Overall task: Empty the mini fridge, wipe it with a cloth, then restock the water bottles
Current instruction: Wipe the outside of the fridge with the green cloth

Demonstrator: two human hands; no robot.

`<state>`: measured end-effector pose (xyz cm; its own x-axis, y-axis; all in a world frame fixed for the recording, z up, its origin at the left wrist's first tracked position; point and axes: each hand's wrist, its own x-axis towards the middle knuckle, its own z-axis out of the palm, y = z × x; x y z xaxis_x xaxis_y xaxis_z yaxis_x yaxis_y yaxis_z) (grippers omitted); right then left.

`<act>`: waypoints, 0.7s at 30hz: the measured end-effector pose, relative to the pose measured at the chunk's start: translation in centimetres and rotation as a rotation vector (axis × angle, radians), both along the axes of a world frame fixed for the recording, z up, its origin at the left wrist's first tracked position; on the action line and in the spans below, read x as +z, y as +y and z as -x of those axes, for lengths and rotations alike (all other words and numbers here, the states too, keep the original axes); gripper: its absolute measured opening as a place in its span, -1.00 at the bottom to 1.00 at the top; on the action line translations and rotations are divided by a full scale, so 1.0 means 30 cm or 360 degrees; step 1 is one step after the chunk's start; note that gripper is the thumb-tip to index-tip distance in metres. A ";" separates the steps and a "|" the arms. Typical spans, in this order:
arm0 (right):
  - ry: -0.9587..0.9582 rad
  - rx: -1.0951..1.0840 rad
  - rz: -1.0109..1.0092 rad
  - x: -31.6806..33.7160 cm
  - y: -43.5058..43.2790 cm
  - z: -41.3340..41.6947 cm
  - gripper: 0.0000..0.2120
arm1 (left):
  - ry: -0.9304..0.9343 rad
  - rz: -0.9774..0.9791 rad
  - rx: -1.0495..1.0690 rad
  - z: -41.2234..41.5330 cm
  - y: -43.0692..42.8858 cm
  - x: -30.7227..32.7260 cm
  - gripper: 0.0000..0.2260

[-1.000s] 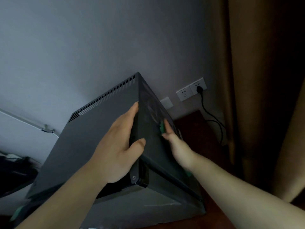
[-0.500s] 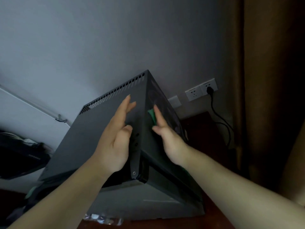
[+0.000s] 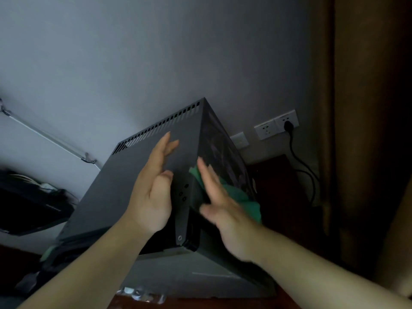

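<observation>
1. Something crinkled, of clear plastic [image 3: 142,294], lies at the foot of the frame; what it is cannot be told.
2. A person's left hand [image 3: 153,197] lies flat, fingers straight, on the top panel of a dark grey, box-shaped metal mini fridge [image 3: 124,197].
3. The right hand [image 3: 225,212], blurred, presses a green cloth [image 3: 244,197] with straight fingers against the fridge's glossy right-hand face, just round the corner edge from the left hand.
4. The fridge stands on a dark reddish wooden surface [image 3: 274,168], its vent slots towards the wall.
5. Behind, a black plug and cable [image 3: 288,126] sit in white wall sockets [image 3: 267,130] on a grey wall [image 3: 156,52], beside a brown curtain [image 3: 367,130].
</observation>
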<state>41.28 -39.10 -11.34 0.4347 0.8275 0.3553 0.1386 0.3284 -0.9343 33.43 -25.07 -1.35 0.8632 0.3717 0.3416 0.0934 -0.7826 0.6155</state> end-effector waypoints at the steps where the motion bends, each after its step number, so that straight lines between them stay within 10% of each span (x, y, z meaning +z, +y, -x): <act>1: -0.0073 0.0074 -0.0001 -0.019 -0.025 0.020 -0.24 | -0.0030 0.0029 0.0003 -0.002 0.002 -0.001 -0.36; 21: 0.0154 -0.0105 0.0084 -0.060 0.109 -0.122 -0.29 | 0.0505 -0.0145 0.0037 -0.030 -0.017 0.034 -0.33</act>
<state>44.92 -35.84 -13.15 0.5190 0.8124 0.2659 0.0665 0.2718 -0.9601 34.34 -25.57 -0.34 0.9235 0.3729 0.0895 0.2879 -0.8284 0.4805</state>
